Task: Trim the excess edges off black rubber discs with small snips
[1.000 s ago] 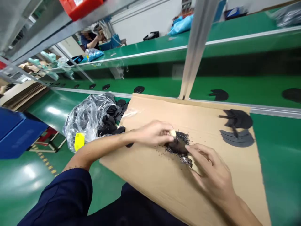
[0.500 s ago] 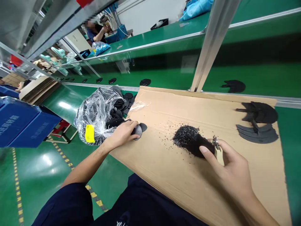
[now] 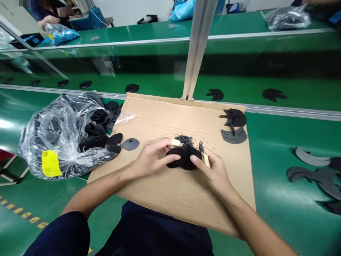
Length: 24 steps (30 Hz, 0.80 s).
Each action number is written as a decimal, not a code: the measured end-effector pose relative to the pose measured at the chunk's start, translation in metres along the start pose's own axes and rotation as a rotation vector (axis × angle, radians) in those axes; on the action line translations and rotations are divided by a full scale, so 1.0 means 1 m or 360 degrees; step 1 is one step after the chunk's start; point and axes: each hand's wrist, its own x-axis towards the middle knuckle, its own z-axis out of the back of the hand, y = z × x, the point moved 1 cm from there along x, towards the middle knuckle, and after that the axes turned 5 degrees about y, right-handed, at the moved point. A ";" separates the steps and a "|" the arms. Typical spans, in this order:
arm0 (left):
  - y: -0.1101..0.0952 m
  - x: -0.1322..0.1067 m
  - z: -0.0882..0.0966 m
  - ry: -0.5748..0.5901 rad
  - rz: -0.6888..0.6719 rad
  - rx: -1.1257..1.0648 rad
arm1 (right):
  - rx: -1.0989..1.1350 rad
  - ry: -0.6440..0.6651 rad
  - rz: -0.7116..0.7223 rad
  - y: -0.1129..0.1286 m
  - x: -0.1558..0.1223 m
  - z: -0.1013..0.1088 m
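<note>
My left hand [image 3: 150, 158] pinches a round black plastic disc [image 3: 173, 156] between thumb and fingers; a pale yellow cover sits on one fingertip. In my right hand [image 3: 217, 174] are a pair of nippers [image 3: 204, 156] with cream handles, jaws pointing up, and another black disc-shaped part [image 3: 192, 158] under the thumb. The two black parts meet or overlap between my hands; their exact contact is unclear. Just behind them lies a heap of small black clippings [image 3: 184, 139] on the cardboard sheet [image 3: 160, 119]. A single dark oval disc [image 3: 130, 144] rests left of my left hand.
At the left, a clear plastic bag [image 3: 61, 131] with a yellow label spills black discs [image 3: 99, 129]. Stacked curved black parts [image 3: 234, 126] lie on the cardboard's right corner, with more black parts [image 3: 317, 176] farther right. A metal post [image 3: 195, 53] rises behind the cardboard.
My left hand has come from the discs by the bag to the middle, bringing a black disc to my right hand. The camera view has swung right.
</note>
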 end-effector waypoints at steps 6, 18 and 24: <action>0.011 0.003 -0.026 -0.0135 -0.0009 0.0120 | 0.0200 0.0030 -0.0179 -0.005 -0.004 0.000; 0.016 -0.005 -0.028 -0.0243 0.0035 0.0108 | 0.0097 0.0059 -0.0175 -0.011 -0.002 -0.003; 0.018 -0.004 -0.028 -0.0112 0.0316 -0.0101 | 0.0024 0.0043 -0.0146 -0.009 -0.003 -0.003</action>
